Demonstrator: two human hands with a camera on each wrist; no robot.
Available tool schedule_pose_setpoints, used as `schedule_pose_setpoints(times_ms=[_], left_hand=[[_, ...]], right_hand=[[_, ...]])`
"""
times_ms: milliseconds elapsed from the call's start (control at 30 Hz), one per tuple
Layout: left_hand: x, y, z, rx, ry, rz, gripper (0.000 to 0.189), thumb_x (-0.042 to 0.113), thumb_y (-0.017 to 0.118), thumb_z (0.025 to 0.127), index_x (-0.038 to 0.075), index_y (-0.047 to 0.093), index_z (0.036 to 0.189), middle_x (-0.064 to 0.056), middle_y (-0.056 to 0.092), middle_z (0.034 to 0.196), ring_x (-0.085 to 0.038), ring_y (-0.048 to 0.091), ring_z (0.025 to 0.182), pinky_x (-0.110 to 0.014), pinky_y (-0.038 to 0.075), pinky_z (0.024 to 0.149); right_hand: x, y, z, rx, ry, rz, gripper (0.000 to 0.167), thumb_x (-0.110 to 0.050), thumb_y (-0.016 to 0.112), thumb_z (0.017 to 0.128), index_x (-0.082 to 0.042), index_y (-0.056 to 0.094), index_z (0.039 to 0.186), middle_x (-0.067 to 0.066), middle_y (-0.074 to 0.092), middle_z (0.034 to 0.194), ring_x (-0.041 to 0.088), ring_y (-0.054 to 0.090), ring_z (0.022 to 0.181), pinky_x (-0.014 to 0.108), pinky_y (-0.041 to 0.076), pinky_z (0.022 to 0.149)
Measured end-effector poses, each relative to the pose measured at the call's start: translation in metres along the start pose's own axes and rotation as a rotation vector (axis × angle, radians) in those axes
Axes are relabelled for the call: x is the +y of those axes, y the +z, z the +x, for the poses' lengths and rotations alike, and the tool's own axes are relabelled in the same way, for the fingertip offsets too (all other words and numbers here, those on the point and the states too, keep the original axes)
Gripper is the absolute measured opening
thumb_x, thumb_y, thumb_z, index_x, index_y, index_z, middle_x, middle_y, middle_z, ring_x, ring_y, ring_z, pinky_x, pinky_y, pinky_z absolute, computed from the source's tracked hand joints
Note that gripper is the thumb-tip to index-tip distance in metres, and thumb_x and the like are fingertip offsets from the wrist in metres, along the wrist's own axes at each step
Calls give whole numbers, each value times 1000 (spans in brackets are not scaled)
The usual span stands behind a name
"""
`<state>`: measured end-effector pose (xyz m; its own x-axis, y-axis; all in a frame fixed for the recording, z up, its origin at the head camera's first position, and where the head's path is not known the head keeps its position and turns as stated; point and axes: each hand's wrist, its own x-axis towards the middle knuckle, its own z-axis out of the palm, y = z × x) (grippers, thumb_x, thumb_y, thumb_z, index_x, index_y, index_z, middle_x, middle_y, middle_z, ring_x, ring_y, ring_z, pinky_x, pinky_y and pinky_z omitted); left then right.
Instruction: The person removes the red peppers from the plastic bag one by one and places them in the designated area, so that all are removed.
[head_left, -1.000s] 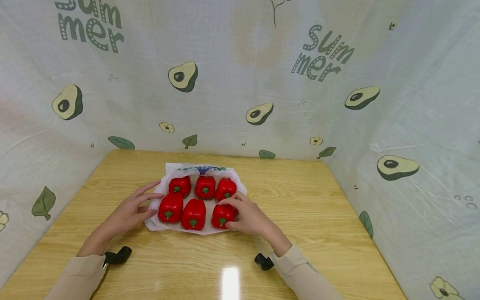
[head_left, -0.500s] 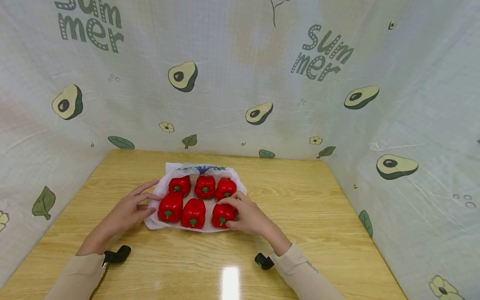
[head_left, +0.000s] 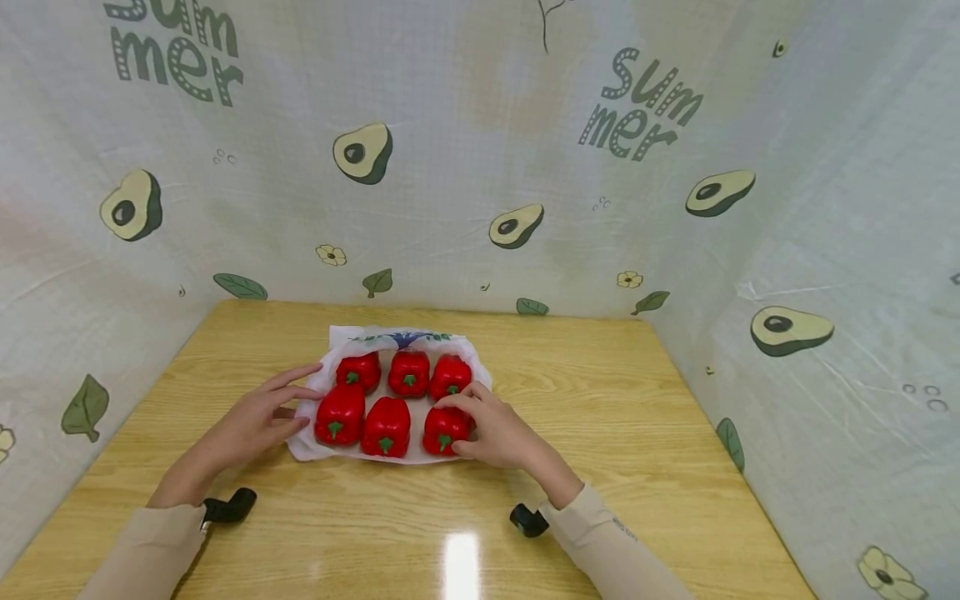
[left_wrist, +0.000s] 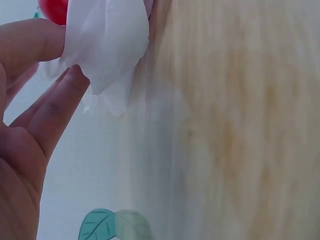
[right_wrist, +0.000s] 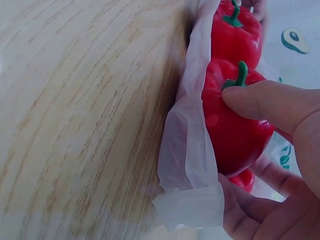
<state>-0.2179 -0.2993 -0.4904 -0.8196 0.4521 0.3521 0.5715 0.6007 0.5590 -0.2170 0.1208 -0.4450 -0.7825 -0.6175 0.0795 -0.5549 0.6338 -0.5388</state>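
Several red bell peppers with green stems lie in two rows in a white, thin, crinkled bag [head_left: 347,334] with a blue and green print at its back. My right hand [head_left: 501,431] holds the front right bell pepper [head_left: 438,432]. In the right wrist view the thumb presses that pepper [right_wrist: 227,135] beside its stem, and the other fingers reach round the far side. My left hand [head_left: 253,427] rests at the bag's left edge, fingers spread, next to the front left bell pepper [head_left: 340,414]. Its fingertips touch the white bag [left_wrist: 107,45] in the left wrist view.
The bag lies on a light wooden table [head_left: 570,392]. Behind and at both sides hangs a pale cloth [head_left: 442,167] printed with avocados, leaves and lettering. A black wrist mount [head_left: 231,506] shows by the left sleeve, another black mount [head_left: 528,521] by the right.
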Motion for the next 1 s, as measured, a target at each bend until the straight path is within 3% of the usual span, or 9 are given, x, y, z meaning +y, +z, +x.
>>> schedule_pose_setpoints(times_ms=[133,267,467,700,833,1000], left_hand=[[0,0,3,-14,0,-4,42,-4,82,89,16,74,124,-12,45,164,-31,53,134,-27,65,85],[2,0,6,-21,-16,-15,39,-5,81,89,21,73,118,-11,47,163,-32,52,134,-22,62,86],[5,0,9,8,12,12,38,-6,80,90,20,74,117,-13,51,159,-34,57,130,-24,63,85],[5,1,8,45,28,45,45,-7,82,88,12,75,128,-11,53,157,-26,62,124,-23,63,85],[2,1,7,68,49,47,46,-7,83,87,9,75,130,-13,55,155,-20,69,114,-21,63,83],[0,1,6,84,68,29,47,-7,83,86,7,75,130,-14,56,154,-12,68,113,-17,61,81]], right_hand=[[1,0,1,-4,5,-7,54,-14,83,91,-25,65,140,-4,50,115,10,56,79,22,55,71],[1,0,1,-7,8,-5,54,-14,83,91,-25,64,141,-3,49,116,9,56,79,21,55,71],[1,0,0,-9,10,18,53,-14,82,92,-24,64,141,-3,49,116,9,58,80,21,56,73],[1,1,0,-11,16,22,54,-15,82,92,-24,64,142,-3,49,117,12,60,82,21,57,74],[2,1,1,-10,9,19,54,-15,82,92,-24,64,142,-4,49,116,11,59,80,21,56,73],[2,1,0,-9,5,15,54,-14,82,93,-24,63,143,-3,49,116,9,58,78,21,56,71]])
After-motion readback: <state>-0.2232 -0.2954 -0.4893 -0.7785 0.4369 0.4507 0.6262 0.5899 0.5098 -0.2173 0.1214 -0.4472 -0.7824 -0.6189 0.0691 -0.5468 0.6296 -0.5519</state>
